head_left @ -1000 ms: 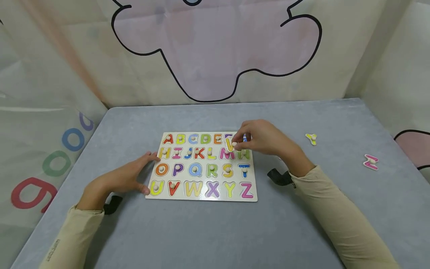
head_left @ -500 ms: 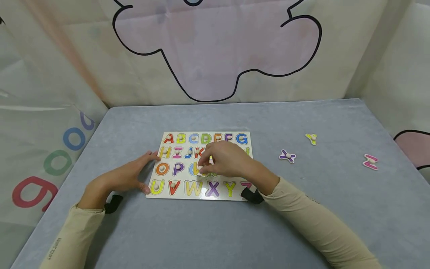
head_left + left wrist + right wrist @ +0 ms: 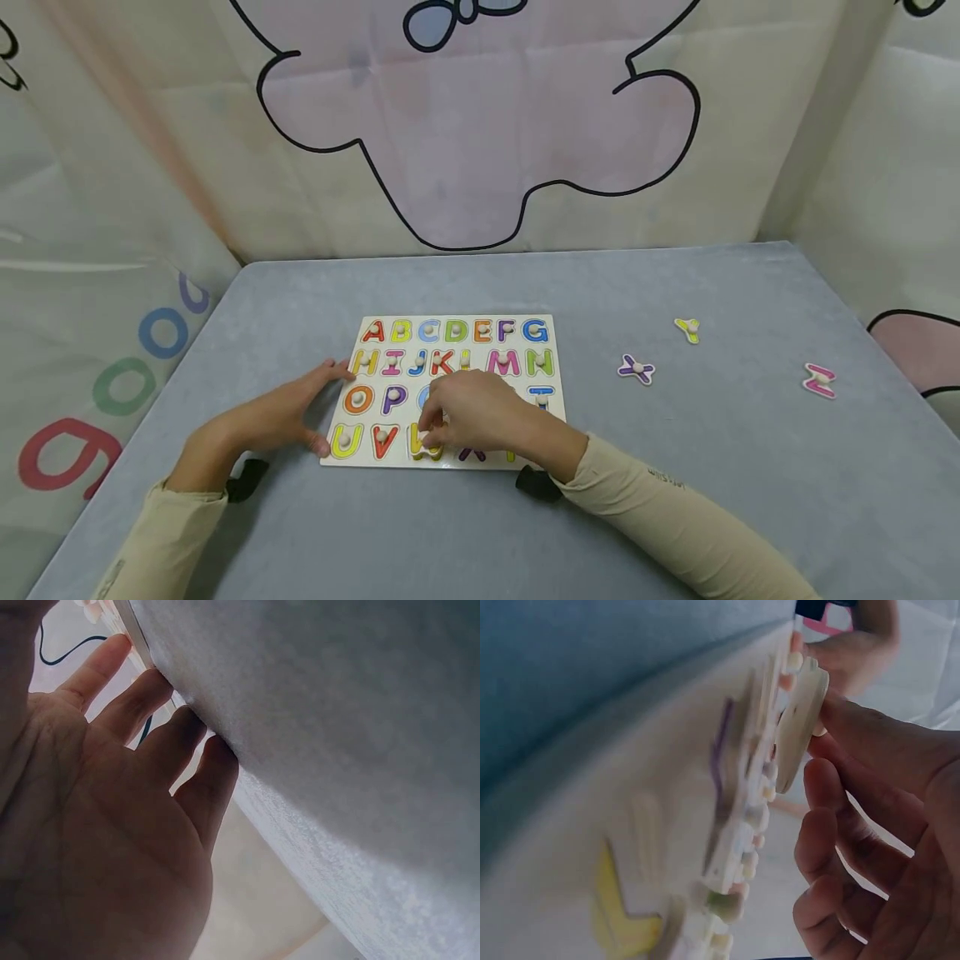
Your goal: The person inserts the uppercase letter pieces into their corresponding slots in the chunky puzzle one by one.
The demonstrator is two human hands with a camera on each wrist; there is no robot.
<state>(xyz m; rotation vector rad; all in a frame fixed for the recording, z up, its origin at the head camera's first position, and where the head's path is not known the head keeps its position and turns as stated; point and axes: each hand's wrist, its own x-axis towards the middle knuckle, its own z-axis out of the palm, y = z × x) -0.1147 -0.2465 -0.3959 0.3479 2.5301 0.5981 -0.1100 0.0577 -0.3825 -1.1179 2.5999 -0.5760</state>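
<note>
A white alphabet puzzle board (image 3: 560,396) lies on the grey table. My left hand (image 3: 262,427) rests at its left edge, thumb and fingers spread along the side; the left wrist view shows those fingers (image 3: 214,776) extended. With thumb and fingertips my right hand (image 3: 480,412) pinches the yellow letter W puzzle piece (image 3: 415,442) over the W place in the bottom row. In the right wrist view the piece (image 3: 802,724) shows its pale underside, tilted and apart from the board. Part of the third and fourth rows is hidden under my right hand.
Right of the board, on the table, lie a purple X piece (image 3: 636,369), a yellow Y piece (image 3: 687,330) and a pink Z piece (image 3: 820,381). Knobbed letters fill the upper rows. A printed cloth (image 3: 465,192) hangs behind the table's back edge.
My right hand has carried the W piece from the board's upper right down and left to the bottom row. My left hand has stayed at the edge. The head view has tilted slightly up.
</note>
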